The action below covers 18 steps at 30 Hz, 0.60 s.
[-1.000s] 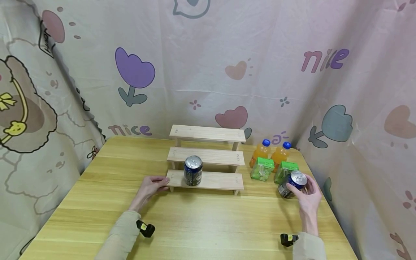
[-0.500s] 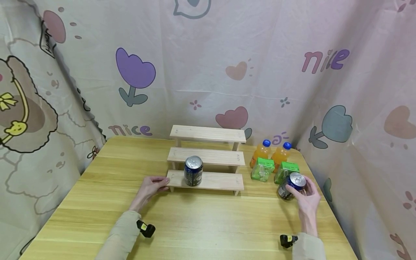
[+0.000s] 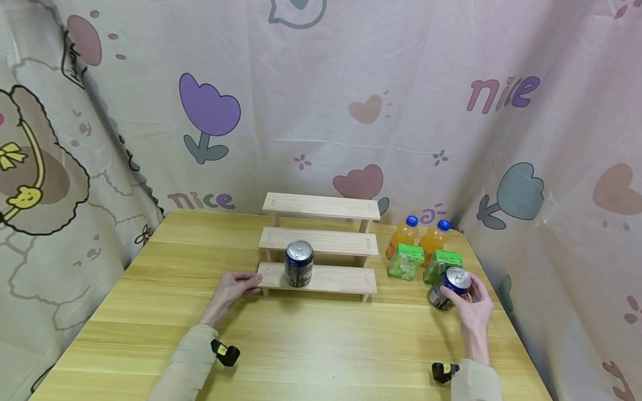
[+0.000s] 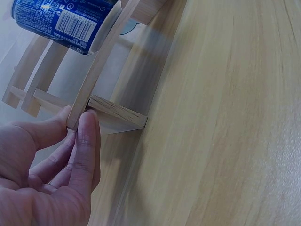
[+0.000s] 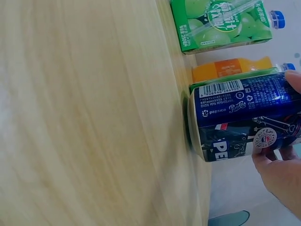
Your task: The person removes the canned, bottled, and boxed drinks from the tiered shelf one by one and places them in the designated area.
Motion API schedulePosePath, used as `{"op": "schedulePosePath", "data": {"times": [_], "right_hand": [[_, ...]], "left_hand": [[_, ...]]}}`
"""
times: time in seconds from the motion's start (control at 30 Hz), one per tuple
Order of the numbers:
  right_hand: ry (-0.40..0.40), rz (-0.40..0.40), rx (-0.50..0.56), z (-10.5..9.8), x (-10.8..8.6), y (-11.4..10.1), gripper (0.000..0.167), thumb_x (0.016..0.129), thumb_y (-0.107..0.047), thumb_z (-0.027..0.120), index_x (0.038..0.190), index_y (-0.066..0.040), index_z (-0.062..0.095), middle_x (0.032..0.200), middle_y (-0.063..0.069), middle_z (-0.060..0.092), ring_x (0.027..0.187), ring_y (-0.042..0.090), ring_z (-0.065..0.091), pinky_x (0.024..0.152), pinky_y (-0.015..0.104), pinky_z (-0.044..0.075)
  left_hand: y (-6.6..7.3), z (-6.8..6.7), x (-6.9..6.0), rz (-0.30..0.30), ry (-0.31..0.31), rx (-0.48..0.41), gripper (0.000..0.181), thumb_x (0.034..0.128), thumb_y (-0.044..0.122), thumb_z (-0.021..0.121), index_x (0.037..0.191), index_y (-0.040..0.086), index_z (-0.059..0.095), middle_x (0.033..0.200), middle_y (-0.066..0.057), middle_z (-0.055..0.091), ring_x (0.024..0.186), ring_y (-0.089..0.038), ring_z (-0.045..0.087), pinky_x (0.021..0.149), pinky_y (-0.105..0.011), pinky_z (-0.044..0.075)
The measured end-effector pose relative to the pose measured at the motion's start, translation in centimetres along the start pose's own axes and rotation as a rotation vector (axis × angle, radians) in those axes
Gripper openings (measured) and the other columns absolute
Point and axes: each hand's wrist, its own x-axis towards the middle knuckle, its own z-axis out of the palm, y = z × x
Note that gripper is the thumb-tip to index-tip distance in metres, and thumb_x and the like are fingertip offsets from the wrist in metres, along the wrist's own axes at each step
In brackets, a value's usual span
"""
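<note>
A three-tier wooden shelf (image 3: pixel 341 279) stands at the middle of the table. On its lowest board a dark blue soda can (image 3: pixel 298 266) sits upright, left of centre. My left hand (image 3: pixel 236 287) pinches the left end of that board between thumb and fingers, plainly seen in the left wrist view, where the blue can (image 4: pixel 66 23) shows above. At the right, my right hand (image 3: pixel 473 309) grips a second can, a blue and black Pepsi can (image 5: pixel 244 113), around its upper part. Its base is at or very near the tabletop; I cannot tell whether it touches.
Behind the held can stand two green juice cartons (image 3: pixel 405 262), with two orange drink bottles (image 3: pixel 403 234) with blue caps at their back. A patterned cloth (image 3: pixel 301 111) hangs behind and beside the wooden table (image 3: pixel 311 345).
My right hand and its Pepsi can have shifted very slightly left and towards me. The left hand, the shelf and the other can hold their places.
</note>
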Motion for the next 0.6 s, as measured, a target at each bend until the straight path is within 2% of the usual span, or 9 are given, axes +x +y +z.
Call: {"op": "schedulePosePath", "data": {"times": [0.27, 0.33, 0.5, 0.6], "right_hand": [[-0.014, 0.009, 0.001, -0.09, 0.19, 0.05, 0.074, 0.075, 0.015, 0.079, 0.139, -0.014, 0.055, 0.118, -0.021, 0.057, 0.125, 0.004, 0.048, 0.121, 0.018, 0.038], [-0.017, 0.008, 0.004, -0.15, 0.21, 0.07, 0.073, 0.075, 0.015, 0.079, 0.138, -0.013, 0.055, 0.117, -0.02, 0.057, 0.122, 0.003, 0.049, 0.115, 0.014, 0.042], [-0.013, -0.009, 0.03, -0.15, 0.33, 0.19, 0.07, 0.074, 0.016, 0.079, 0.135, -0.012, 0.057, 0.114, -0.019, 0.06, 0.113, 0.0, 0.051, 0.092, 0.005, 0.045], [-0.014, -0.015, 0.04, -0.15, 0.4, 0.26, 0.07, 0.074, 0.017, 0.079, 0.134, -0.011, 0.058, 0.113, -0.018, 0.06, 0.112, 0.0, 0.051, 0.089, 0.004, 0.045]], "left_hand": [[0.05, -0.07, 0.12, -0.004, -0.002, 0.007, 0.045, 0.0986, 0.003, 0.062, 0.133, -0.022, 0.049, 0.094, 0.001, 0.072, 0.076, -0.003, 0.071, 0.076, -0.016, 0.064], [0.05, -0.1, 0.14, -0.004, -0.002, 0.011, 0.044, 0.0988, 0.003, 0.062, 0.133, -0.022, 0.049, 0.094, 0.0, 0.072, 0.076, -0.003, 0.071, 0.076, -0.015, 0.064], [0.03, -0.1, 0.08, -0.004, -0.001, 0.014, 0.043, 0.0983, 0.001, 0.062, 0.132, -0.022, 0.049, 0.095, -0.001, 0.073, 0.077, -0.004, 0.071, 0.076, -0.016, 0.064], [0.02, -0.09, 0.09, -0.003, -0.001, 0.011, 0.043, 0.0982, 0.001, 0.062, 0.132, -0.022, 0.05, 0.096, -0.002, 0.073, 0.077, -0.004, 0.071, 0.077, -0.016, 0.064]]}}
